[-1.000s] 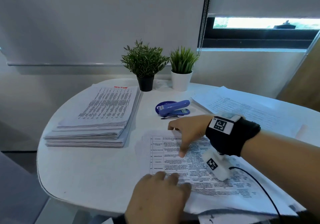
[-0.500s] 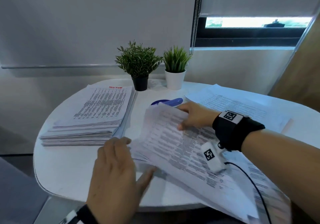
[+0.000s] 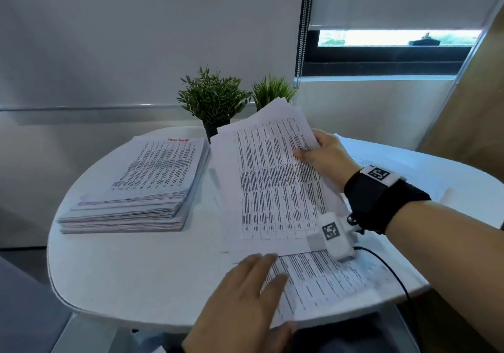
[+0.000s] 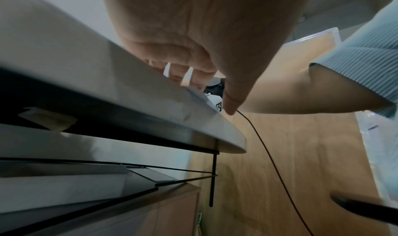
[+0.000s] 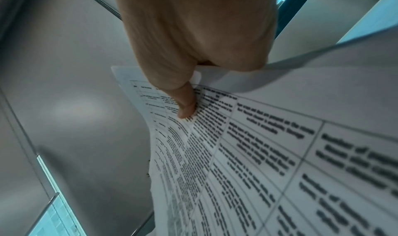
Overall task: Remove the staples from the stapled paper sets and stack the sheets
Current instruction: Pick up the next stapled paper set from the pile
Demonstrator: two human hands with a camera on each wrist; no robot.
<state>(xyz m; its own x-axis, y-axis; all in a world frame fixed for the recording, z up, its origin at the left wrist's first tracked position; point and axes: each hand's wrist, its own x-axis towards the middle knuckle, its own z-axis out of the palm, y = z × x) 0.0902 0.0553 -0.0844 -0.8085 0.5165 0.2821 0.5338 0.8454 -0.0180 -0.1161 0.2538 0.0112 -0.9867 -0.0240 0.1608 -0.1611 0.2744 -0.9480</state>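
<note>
My right hand point(image 3: 321, 153) pinches a set of printed sheets point(image 3: 275, 186) by its far right edge and holds it tilted up above the table. In the right wrist view the thumb point(image 5: 185, 103) presses on the printed top page point(image 5: 247, 154). My left hand point(image 3: 245, 303) lies flat with straight fingers on other printed sheets point(image 3: 324, 281) at the table's near edge. The left wrist view shows the palm point(image 4: 193, 26) above the table edge point(image 4: 150, 113). A tall stack of papers point(image 3: 141, 189) sits at the left of the table. No staple or stapler shows.
The round white table point(image 3: 131, 268) has two potted plants point(image 3: 212, 99) at the back, partly hidden by the raised sheets. More loose sheets point(image 3: 409, 161) lie at the far right. A thin black cable point(image 3: 387, 268) runs from my right wrist over the table edge.
My right hand has lifted the sheet set up and towards the back, now hiding the blue stapler. My left hand moved right, from the bare table onto the sheets at the near edge.
</note>
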